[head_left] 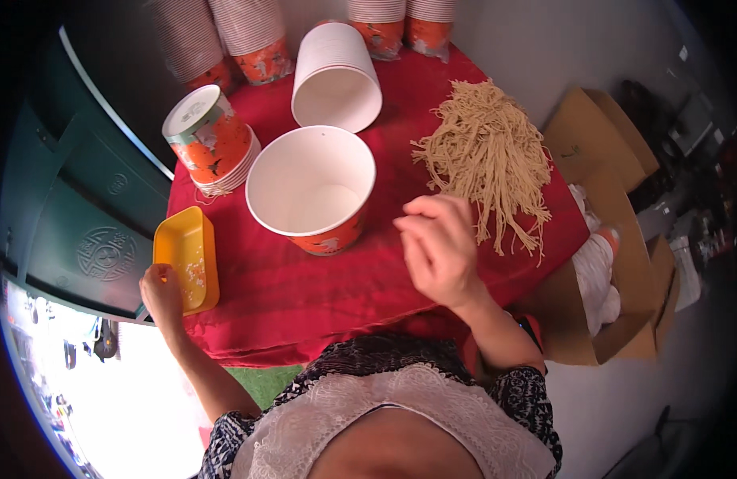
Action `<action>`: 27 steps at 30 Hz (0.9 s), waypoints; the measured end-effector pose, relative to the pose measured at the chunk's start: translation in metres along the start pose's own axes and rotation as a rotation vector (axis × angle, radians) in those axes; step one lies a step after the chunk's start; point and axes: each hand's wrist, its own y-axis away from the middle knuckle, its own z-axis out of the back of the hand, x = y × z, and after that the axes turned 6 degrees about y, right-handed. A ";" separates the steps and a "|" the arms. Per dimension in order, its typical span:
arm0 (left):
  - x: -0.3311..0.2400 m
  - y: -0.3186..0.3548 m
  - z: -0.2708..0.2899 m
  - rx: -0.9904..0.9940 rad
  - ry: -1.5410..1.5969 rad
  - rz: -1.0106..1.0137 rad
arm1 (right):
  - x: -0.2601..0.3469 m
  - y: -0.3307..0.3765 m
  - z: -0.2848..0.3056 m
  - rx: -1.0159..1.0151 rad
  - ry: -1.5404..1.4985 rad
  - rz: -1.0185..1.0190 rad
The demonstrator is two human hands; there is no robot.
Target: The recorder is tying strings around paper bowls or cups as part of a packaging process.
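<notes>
My left hand [161, 294] reaches over the near-left wall of a yellow plastic tray [209, 259], fingers closed in a pinch; what they hold, if anything, is too small to tell. Small white and pinkish bits lie on the tray's bottom. My right hand [439, 247] hovers above the red cloth with its fingers curled in, and their inside is hidden. Between the hands and a little farther off, a large paper bucket [328, 241], white inside and orange-patterned outside, stands upright with nothing seen in it. A loose heap of beige strings [490, 152] spreads beyond my right hand.
On the red-covered table [305, 291], an upside-down stack of buckets [217, 148] stands at left. Nested white buckets [336, 88] lie on their side behind. Tall wrapped stacks [261, 60] line the back. A cardboard box [624, 279] holding white bags sits at right.
</notes>
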 end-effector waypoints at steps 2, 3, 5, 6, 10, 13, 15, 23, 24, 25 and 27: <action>0.003 -0.002 -0.001 -0.011 -0.028 0.018 | -0.025 0.016 0.018 0.036 0.092 -0.143; 0.006 -0.003 -0.001 -0.020 -0.062 0.025 | -0.036 0.023 0.026 0.038 0.133 -0.208; 0.014 -0.007 -0.004 0.024 -0.079 0.030 | -0.061 0.041 0.041 0.032 0.201 -0.287; 0.010 -0.007 -0.003 0.020 -0.094 0.041 | -0.068 0.046 0.049 0.062 0.239 -0.329; 0.008 -0.008 0.000 0.045 -0.095 0.044 | -0.088 0.059 0.067 0.137 0.318 -0.419; -0.006 -0.001 0.002 -0.057 0.010 -0.006 | -0.098 0.068 0.073 0.309 0.341 -0.510; -0.011 0.001 0.005 -0.088 0.003 -0.028 | -0.098 0.069 0.074 0.348 0.339 -0.555; -0.049 0.014 0.015 -0.242 0.211 -0.113 | -0.089 0.075 0.069 0.444 0.391 -0.573; -0.057 0.016 0.013 -0.256 0.280 -0.164 | -0.088 0.074 0.067 0.440 0.418 -0.574; -0.069 0.019 0.015 -0.275 0.342 -0.224 | -0.089 0.076 0.067 0.427 0.436 -0.577; -0.094 0.026 0.019 -0.273 0.434 -0.252 | -0.091 0.080 0.067 0.408 0.441 -0.555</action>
